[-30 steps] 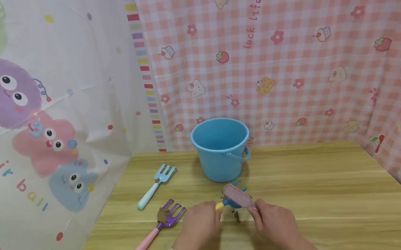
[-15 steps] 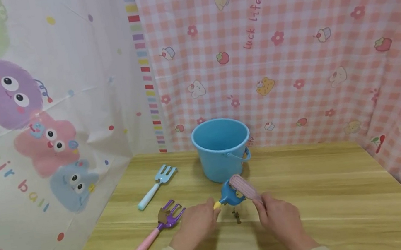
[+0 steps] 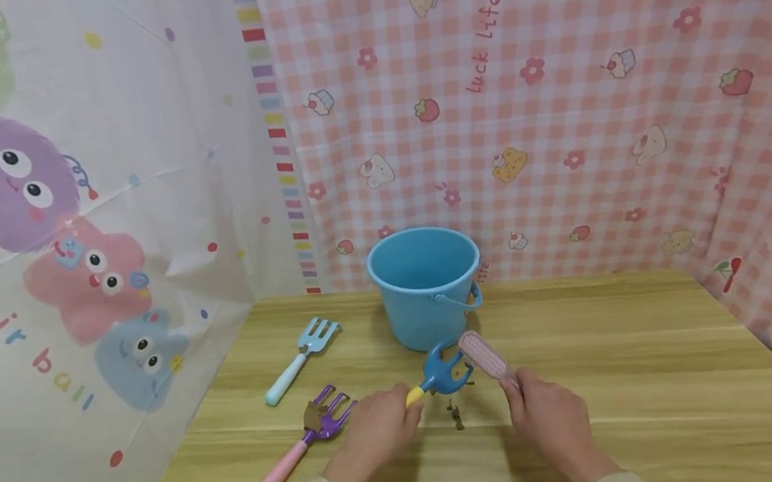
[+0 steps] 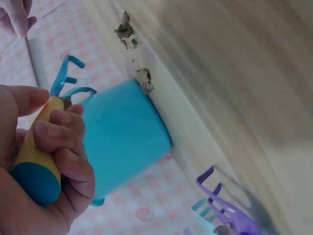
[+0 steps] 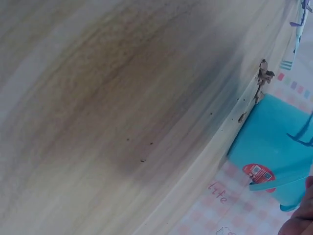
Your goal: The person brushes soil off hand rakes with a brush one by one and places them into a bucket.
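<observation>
My left hand (image 3: 377, 435) grips the yellow handle of a small blue hand rake (image 3: 443, 371), its curved tines pointing right above the table. In the left wrist view, the fingers wrap round the yellow handle (image 4: 44, 132). My right hand (image 3: 549, 422) holds a pink brush (image 3: 484, 356) by its handle, the head beside the rake's tine tips; whether they touch I cannot tell. Below the rake, brown dirt clumps (image 3: 456, 416) lie on the table. Only a bit of the right hand (image 5: 298, 220) shows in the right wrist view, where the brush is hidden.
A blue bucket (image 3: 427, 316) stands upright just behind the rake, its handle hanging down. To the left lie a purple fork (image 3: 280, 473) with a pink handle and brown dirt on its tines, and a light blue fork (image 3: 287, 378). Patterned cloths (image 3: 560, 123) hang behind the wooden table (image 3: 633, 371).
The brush has moved right, from over the rake to beside its tine tips. The rake has turned and risen slightly, showing more of its blue head. Bucket and both forks stay put.
</observation>
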A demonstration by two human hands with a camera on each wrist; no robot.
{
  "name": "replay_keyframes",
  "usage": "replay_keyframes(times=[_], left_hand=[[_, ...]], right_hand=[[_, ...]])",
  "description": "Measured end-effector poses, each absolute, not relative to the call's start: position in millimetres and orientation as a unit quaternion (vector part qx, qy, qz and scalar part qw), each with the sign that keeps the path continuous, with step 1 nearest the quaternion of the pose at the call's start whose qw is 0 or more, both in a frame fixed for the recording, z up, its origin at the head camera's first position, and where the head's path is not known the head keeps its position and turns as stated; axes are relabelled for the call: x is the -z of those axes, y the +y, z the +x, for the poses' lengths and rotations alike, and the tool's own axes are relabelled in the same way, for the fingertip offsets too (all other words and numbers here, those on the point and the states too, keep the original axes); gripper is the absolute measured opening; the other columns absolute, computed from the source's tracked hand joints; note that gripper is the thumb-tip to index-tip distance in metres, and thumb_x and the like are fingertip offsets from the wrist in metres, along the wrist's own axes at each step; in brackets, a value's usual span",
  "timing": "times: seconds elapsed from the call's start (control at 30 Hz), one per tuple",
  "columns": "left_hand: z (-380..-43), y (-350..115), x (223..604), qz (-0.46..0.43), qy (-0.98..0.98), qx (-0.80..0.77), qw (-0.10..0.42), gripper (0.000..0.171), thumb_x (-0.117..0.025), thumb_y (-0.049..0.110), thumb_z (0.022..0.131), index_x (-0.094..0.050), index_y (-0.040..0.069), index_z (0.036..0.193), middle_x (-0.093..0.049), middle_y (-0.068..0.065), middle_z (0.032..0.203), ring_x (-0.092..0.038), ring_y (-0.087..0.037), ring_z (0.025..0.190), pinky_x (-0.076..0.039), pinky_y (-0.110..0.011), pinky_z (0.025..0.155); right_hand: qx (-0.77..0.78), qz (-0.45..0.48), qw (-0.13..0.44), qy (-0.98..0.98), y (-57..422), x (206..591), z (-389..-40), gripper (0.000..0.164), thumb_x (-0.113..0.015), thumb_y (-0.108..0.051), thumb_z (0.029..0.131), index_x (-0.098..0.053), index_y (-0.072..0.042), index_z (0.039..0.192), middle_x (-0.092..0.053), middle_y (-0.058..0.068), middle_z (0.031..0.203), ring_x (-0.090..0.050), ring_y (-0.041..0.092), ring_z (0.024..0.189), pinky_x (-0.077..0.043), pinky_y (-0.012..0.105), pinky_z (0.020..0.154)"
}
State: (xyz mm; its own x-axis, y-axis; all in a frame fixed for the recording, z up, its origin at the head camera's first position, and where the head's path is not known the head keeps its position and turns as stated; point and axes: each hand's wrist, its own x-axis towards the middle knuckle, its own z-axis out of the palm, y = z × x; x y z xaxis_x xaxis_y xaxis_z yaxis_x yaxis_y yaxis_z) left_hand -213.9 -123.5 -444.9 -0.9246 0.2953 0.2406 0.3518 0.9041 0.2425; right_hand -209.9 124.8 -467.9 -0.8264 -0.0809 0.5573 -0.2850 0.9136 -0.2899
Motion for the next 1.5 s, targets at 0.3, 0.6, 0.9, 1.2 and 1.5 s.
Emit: replay_keyframes(times=[0.3, 0.6, 0.9, 1.2, 1.5], left_hand=[[-209.5, -123.3, 435.0, -0.185, -0.974, 0.108, 0.067, 0.022, -0.061, 0.03, 0.097, -0.053, 0.012, 0.087, -0.048, 0.002, 0.064, -0.048, -0.015, 0.054, -0.04, -0.032, 0.048], [-207.7, -122.3, 435.7, -0.201, -0.97, 0.119, 0.071, 0.024, -0.06, 0.032, 0.098, -0.052, 0.014, 0.083, -0.046, 0.003, 0.062, -0.045, -0.013, 0.052, -0.039, -0.032, 0.047], [-204.9, -122.5, 436.6, -0.208, -0.968, 0.061, 0.123, 0.026, -0.065, 0.031, 0.094, -0.052, 0.014, 0.078, -0.046, 0.003, 0.059, -0.047, -0.014, 0.05, -0.038, -0.03, 0.045], [-204.9, -122.0, 437.8, -0.189, -0.973, 0.044, 0.125, 0.027, -0.063, 0.03, 0.093, -0.051, 0.014, 0.075, -0.044, 0.002, 0.058, -0.046, -0.014, 0.049, -0.037, -0.03, 0.046], [-205.5, -115.5, 438.0, -0.185, -0.973, 0.019, 0.138, 0.033, -0.062, 0.033, 0.094, -0.05, 0.015, 0.069, -0.042, 0.003, 0.055, -0.043, -0.013, 0.046, -0.035, -0.03, 0.043]], right_hand=[[-0.165, 0.257, 0.365, -0.879, 115.8, 472.3, -210.1, 0.024, -0.069, -0.025, 0.089, -0.053, -0.012, 0.077, -0.039, -0.011, 0.054, -0.029, 0.003, 0.044, -0.025, 0.023, 0.037], [-0.163, 0.262, 0.379, -0.872, 116.9, 480.6, -211.4, 0.038, -0.049, -0.039, 0.104, -0.049, -0.013, 0.076, -0.032, -0.013, 0.054, -0.023, 0.001, 0.044, -0.019, 0.02, 0.038], [-0.168, 0.2, 0.34, -0.903, 114.3, 473.7, -208.5, 0.03, -0.073, -0.023, 0.088, -0.048, -0.014, 0.073, -0.032, -0.01, 0.051, -0.028, 0.007, 0.042, -0.022, 0.026, 0.037], [-0.189, 0.166, 0.324, -0.912, 119.0, 470.2, -209.1, 0.021, -0.071, -0.023, 0.09, -0.057, -0.011, 0.08, -0.038, -0.008, 0.053, -0.032, 0.009, 0.044, -0.027, 0.029, 0.038], [-0.128, 0.224, 0.362, -0.896, 110.2, 474.2, -206.5, 0.032, -0.075, -0.024, 0.086, -0.047, -0.013, 0.073, -0.035, -0.009, 0.052, -0.029, 0.006, 0.041, -0.023, 0.026, 0.036]])
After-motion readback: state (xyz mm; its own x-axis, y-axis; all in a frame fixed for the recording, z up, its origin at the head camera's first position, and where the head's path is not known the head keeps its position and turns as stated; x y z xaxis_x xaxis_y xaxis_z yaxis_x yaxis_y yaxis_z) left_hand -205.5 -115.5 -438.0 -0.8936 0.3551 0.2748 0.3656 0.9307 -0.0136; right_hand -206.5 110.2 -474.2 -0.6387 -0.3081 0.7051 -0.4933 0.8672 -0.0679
